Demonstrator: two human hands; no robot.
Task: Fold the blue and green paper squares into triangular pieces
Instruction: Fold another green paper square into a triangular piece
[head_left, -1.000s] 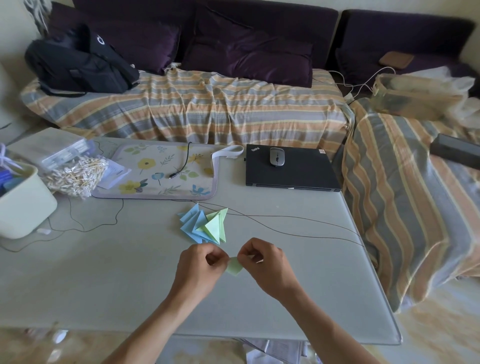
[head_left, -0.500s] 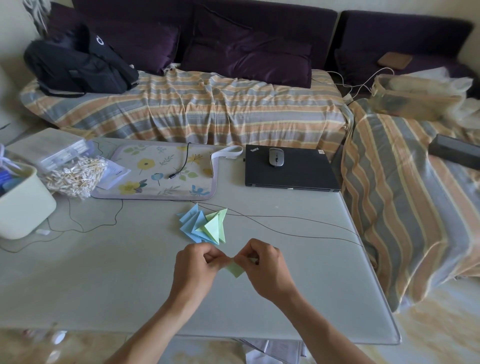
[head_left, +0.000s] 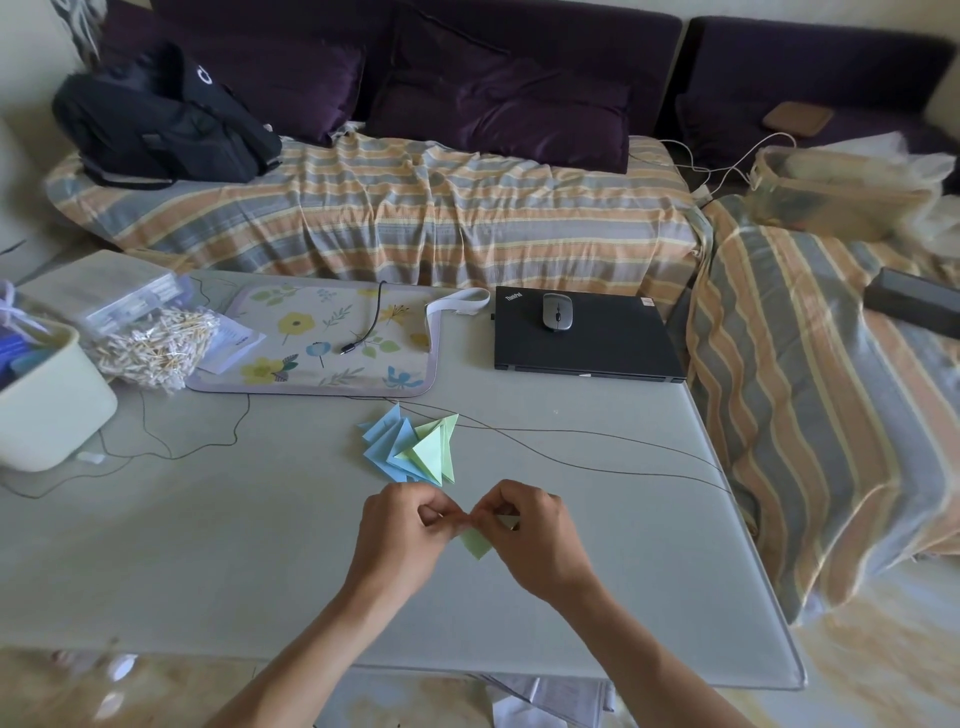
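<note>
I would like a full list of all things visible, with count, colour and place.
green paper: one, pale green, pinched between both hands
folded triangles: a pile, blue and green, table centre
laptop: one, black, shut, far right of table
mouse: one, grey, on laptop
floral mat: one, far left-centre
tub: one, cream, left edge
backpack: one, black, on sofa
table: one, grey
left hand: grip on green paper
right hand: grip on green paper

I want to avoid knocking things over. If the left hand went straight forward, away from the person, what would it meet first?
Most likely the pile of folded triangles, lying just beyond the left hand on the table. Depth is hard to judge, so the hand might pass above them.
</note>
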